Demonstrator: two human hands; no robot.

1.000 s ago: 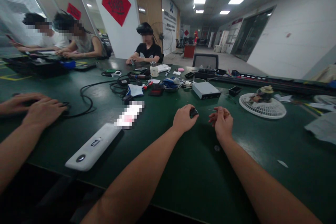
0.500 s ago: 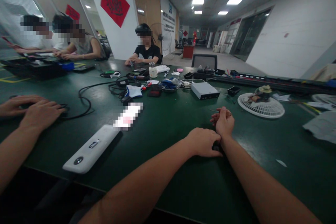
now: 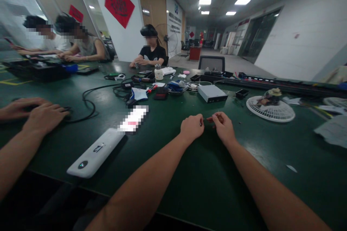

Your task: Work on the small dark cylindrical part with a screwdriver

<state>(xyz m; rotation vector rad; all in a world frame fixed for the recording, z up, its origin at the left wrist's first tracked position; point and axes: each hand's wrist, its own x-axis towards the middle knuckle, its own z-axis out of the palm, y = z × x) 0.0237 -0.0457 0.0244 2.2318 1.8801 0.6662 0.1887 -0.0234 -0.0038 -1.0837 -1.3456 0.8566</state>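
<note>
Head view: the left hand (image 3: 192, 127) curls around a small dark object (image 3: 201, 124), barely showing, just beside the right hand (image 3: 222, 127), which pinches a thin metal pin (image 3: 210, 118) between its fingertips. Both hover over the green worktop (image 3: 173, 177), with a silver box (image 3: 212, 94) at 12 o'clock.

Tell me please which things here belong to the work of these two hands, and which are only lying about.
In use: left hand, small dark part; right hand, thin wire.
Lying about: grey metal box, white fan grille, black cable.
</note>
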